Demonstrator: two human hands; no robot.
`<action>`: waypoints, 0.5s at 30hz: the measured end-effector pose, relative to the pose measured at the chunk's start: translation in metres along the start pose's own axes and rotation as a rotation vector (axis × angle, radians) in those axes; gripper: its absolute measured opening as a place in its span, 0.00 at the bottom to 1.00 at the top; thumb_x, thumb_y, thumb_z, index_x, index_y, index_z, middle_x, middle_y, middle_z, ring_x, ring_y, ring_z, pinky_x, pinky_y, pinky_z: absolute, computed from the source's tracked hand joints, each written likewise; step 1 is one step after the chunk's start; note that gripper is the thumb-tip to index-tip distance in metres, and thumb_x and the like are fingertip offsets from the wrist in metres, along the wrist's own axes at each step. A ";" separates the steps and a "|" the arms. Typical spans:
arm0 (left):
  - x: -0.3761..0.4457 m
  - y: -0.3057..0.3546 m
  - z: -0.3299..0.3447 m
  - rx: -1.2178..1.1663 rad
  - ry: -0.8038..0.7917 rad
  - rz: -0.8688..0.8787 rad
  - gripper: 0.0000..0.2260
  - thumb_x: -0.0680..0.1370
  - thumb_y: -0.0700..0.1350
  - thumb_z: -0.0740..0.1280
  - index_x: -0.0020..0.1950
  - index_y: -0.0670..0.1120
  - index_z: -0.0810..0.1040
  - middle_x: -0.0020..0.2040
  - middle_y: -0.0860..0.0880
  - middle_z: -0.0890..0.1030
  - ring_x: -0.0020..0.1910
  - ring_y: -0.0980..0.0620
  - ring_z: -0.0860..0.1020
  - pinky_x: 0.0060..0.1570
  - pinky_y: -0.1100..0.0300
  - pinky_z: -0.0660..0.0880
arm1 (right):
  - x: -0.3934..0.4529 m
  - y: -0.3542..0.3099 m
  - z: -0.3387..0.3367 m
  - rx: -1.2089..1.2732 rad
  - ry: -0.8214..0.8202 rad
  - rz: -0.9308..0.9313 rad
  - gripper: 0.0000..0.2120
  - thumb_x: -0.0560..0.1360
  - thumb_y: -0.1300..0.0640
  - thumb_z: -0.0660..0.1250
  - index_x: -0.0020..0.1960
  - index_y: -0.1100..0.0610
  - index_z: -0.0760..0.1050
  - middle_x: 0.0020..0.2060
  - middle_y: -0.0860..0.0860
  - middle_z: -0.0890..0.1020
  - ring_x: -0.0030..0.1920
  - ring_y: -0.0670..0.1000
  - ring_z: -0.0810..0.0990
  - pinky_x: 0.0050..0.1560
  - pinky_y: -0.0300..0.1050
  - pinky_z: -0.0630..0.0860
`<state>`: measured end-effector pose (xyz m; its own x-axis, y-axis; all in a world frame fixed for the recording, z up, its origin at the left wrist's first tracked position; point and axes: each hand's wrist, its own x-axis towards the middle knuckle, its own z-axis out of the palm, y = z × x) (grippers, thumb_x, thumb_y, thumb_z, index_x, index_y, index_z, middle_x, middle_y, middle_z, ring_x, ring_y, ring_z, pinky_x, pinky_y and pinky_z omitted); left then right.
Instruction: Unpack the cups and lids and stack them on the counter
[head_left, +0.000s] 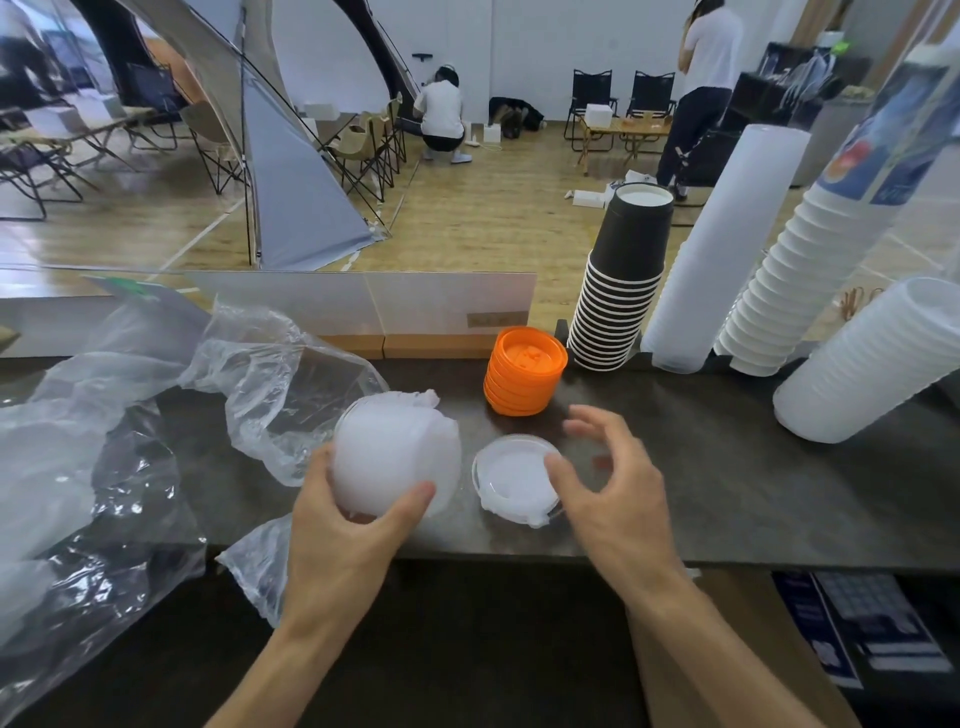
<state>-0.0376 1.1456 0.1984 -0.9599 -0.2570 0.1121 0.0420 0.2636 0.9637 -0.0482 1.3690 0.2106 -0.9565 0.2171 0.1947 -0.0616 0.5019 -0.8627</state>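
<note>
At the near edge of the dark counter (727, 493), the left hand (343, 525) had its fingers and thumb curled round a bundle of translucent white plastic lids (397, 452), which was partly out of its clear crinkled plastic wrapping (270, 395). Just right of it, a short stack of clear round plastic lids (511, 480) lay flat on the counter. The right hand (618, 483) hovered over that stack's right side with fingers spread and loosely bent, holding nothing; I couldn't tell if the thumb tip was actually touching the rim.

My take on the step: it looked like lids were being moved from the bundle onto the flat stack. I'd peel one or a few off with the right hand while the left kept the bundle steady, then set them down square so the rims nest. They're flimsy, so squeezing hard would probably warp them.

A bit further back sat a stack of orange plastic lids (524, 371), standing upright beside the clear ones. Beyond that, at the far right, a stack of black paper cups (621, 288) stood upside down, next to a tall white sleeve of cups (722, 249), a stack of ribbed white cups (800, 280) and another white ribbed stack lying tilted (862, 364).

Writing-wise, nothing was readable. There was a blue printed label (893, 140) on the ribbed cups, but it was too blurry.
</note>
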 end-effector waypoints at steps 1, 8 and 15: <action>-0.001 -0.002 -0.001 -0.001 0.010 -0.013 0.37 0.60 0.63 0.75 0.67 0.57 0.70 0.59 0.50 0.77 0.52 0.42 0.81 0.36 0.50 0.82 | 0.004 0.012 -0.002 -0.087 -0.016 -0.024 0.29 0.73 0.50 0.75 0.71 0.44 0.69 0.62 0.39 0.75 0.64 0.40 0.72 0.68 0.45 0.71; -0.003 0.003 0.005 -0.047 0.006 -0.032 0.31 0.61 0.60 0.75 0.62 0.62 0.70 0.57 0.56 0.75 0.54 0.48 0.79 0.43 0.44 0.83 | 0.011 0.064 0.026 -0.278 -0.336 -0.068 0.57 0.61 0.36 0.80 0.80 0.47 0.52 0.74 0.45 0.65 0.73 0.45 0.63 0.75 0.45 0.61; 0.007 -0.003 0.000 -0.054 -0.022 -0.020 0.41 0.58 0.65 0.80 0.66 0.55 0.71 0.59 0.51 0.77 0.55 0.48 0.80 0.42 0.48 0.84 | 0.010 0.057 0.017 -0.109 -0.362 -0.042 0.34 0.66 0.39 0.78 0.68 0.44 0.69 0.63 0.37 0.71 0.61 0.36 0.71 0.60 0.32 0.73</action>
<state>-0.0448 1.1426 0.1962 -0.9666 -0.2408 0.0880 0.0373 0.2076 0.9775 -0.0661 1.3859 0.1553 -0.9937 -0.1062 0.0345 -0.0913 0.5945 -0.7989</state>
